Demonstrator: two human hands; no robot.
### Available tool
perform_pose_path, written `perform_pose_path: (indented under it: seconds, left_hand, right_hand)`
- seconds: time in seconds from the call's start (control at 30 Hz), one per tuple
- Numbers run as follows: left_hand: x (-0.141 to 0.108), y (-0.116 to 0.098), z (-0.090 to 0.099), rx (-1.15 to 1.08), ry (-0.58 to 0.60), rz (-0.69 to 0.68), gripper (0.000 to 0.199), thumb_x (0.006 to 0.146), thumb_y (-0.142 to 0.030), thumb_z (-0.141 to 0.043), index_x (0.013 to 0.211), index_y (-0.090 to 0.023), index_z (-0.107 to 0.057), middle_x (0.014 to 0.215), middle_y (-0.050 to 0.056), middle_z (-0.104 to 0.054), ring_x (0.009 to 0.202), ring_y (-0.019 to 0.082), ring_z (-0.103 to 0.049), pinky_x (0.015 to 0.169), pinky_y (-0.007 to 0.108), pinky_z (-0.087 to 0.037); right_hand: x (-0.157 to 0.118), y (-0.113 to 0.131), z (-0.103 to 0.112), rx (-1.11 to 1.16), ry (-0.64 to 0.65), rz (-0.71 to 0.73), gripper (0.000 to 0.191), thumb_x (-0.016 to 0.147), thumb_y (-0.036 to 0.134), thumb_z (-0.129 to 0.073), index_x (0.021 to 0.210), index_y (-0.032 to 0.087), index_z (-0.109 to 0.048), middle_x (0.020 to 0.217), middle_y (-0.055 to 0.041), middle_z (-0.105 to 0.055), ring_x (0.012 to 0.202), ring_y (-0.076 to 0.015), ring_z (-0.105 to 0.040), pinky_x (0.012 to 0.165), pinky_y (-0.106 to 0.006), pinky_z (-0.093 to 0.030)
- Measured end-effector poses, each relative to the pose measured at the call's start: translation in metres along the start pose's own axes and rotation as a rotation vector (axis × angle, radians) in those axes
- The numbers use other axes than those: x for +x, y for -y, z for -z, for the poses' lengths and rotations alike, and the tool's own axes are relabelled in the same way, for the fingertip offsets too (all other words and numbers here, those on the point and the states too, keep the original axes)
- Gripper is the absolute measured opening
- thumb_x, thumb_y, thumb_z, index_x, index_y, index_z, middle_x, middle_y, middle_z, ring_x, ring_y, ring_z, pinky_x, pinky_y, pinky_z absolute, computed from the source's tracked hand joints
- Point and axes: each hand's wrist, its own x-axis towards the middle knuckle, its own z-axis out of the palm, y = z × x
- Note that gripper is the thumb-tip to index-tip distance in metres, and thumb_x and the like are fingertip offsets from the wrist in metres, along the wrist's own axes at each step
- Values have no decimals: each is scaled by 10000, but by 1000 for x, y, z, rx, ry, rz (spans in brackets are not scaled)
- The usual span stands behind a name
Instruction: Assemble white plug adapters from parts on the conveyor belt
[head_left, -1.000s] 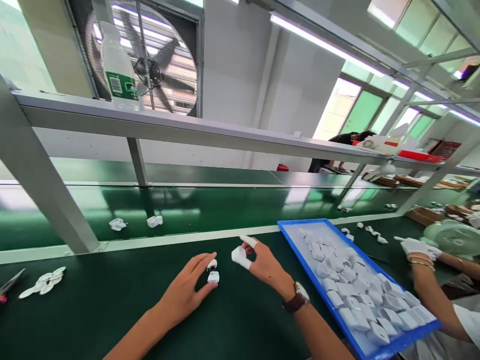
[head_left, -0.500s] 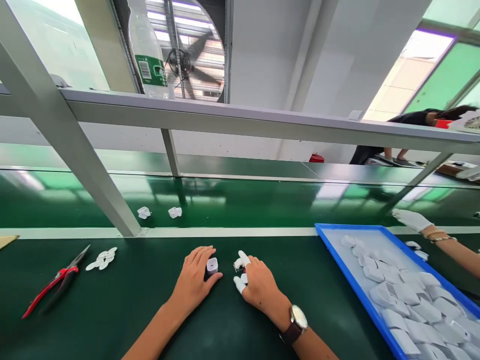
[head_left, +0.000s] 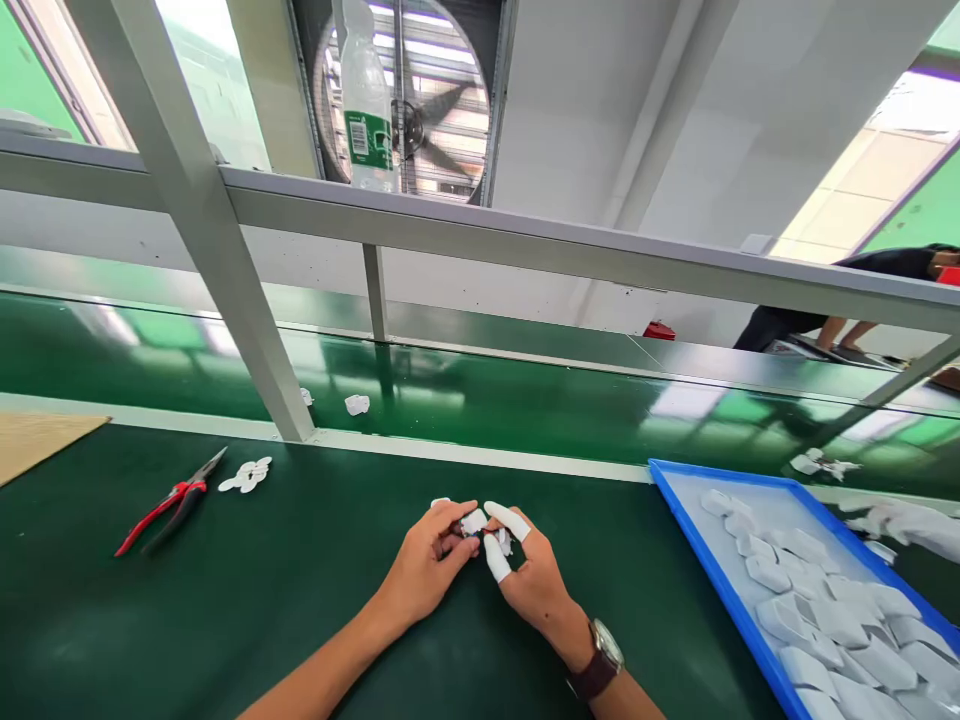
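Observation:
My left hand [head_left: 424, 565] pinches a small white plastic part [head_left: 474, 521] between thumb and fingers, above the dark green tabletop. Close against it is my right hand [head_left: 536, 575], with white finger cots on thumb and index finger and a watch at the wrist. Those two fingers are closed on another small white piece [head_left: 505, 543], partly hidden, with a bit of dark red beside it. The two pieces nearly meet; whether they touch I cannot tell. A further white bit [head_left: 441, 501] peeks out behind my left fingers.
Red-and-black pliers [head_left: 176, 500] lie at left near flat white pieces [head_left: 246, 475] and a tan board [head_left: 45, 440]. A blue-rimmed tray [head_left: 709, 585] of white covers stands at right. Beyond runs a green belt [head_left: 510, 400]; a co-worker's gloved hand [head_left: 907, 525] is far right.
Both hands have come together, the left moving right with its fingers closing on a white part. The view has shifted. White pieces now show on the belt near the co-worker's hand.

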Motion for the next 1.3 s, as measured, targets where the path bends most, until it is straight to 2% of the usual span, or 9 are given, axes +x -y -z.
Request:
perform_pose_path:
  seconds: [0.2, 0.37, 0.43, 0.57, 0.63, 0.77, 0.9, 1.17, 1.3]
  left_hand:
    - [2, -16, 5, -260, 165, 190, 400, 799, -393, -808, 1117, -175, -704, 993, 69, -718, 862, 191, -688, 860, 391, -603]
    - [1, -14, 5, -249, 116, 172, 536, 800, -445, -803, 1221, -185, -596, 989, 72, -694, 748, 173, -677, 674, 341, -594]
    - [1, -11, 8, -55, 62, 94, 593, 788, -447, -809, 1279, -221, -566, 1033, 70, -682, 763, 180, -667, 671, 351, -593]
    - [7, -2, 26, 553, -164, -125, 790, 658, -357, -909, 1363, -293, -557, 1310, 90, -602, 1180, 305, -592, 1048, 520, -518]
    - [10, 5, 35, 714, -172, -123, 704, 676, -293, -885, 1315, -270, -590, 1328, 94, -612, 1286, 352, -530, 1110, 590, -452]
    - [13, 19, 37, 748, -75, -99, 311, 846, -168, -689, 1144, -242, -638, 1173, 56, -693, 1136, 271, -638, 1018, 501, -538]
    - [9, 20, 28, 675, -87, -238, 345, 925, -158, -577, 1254, -262, -581, 1240, 53, -657, 1118, 209, -659, 1004, 404, -558]
    - [-2, -2, 18, 606, -39, -359, 484, 883, -106, -536, 1345, -249, -532, 1269, 92, -609, 1151, 221, -633, 1004, 392, -564]
    - [-2, -5, 17, 490, 25, -300, 518, 872, -90, -536, 1360, -263, -536, 1229, 89, -597, 1074, 206, -645, 956, 382, -586]
  right_hand:
    - [7, 2, 15, 118, 70, 27, 362, 969, 212, -527, 1321, 265, -595, 1086, -69, -656, 938, -178, -669, 816, -324, -581]
    - [7, 1, 22, 194, 221, -21, 333, 930, 291, -662, 1263, 286, -663, 1178, -58, -721, 975, -193, -709, 850, -331, -599]
    - [6, -2, 21, 155, 159, -51, 301, 912, 301, -687, 1212, 274, -691, 1147, -58, -748, 976, -206, -723, 871, -350, -607]
    - [4, -11, 20, 75, -102, -132, 322, 911, 305, -674, 1223, 226, -680, 1120, -94, -769, 976, -230, -743, 843, -361, -636]
    - [4, -13, 20, 22, -155, -138, 307, 918, 305, -670, 1209, 209, -684, 1110, -110, -768, 945, -224, -745, 795, -339, -645]
    - [6, -10, 23, -72, -103, 66, 252, 951, 200, -622, 1192, 223, -691, 1119, -103, -750, 907, -189, -729, 725, -288, -634]
    - [6, -7, 23, -82, -45, 340, 458, 934, 50, -599, 1349, 244, -600, 1189, -111, -717, 1040, -204, -708, 754, -291, -631]
    - [9, -2, 17, -90, -32, 368, 456, 935, 20, -594, 1333, 240, -587, 1180, -104, -697, 1063, -195, -695, 866, -323, -633]
    - [6, -1, 17, -110, -47, 385, 438, 938, 27, -590, 1326, 230, -597, 1188, -116, -674, 1088, -204, -682, 904, -343, -622]
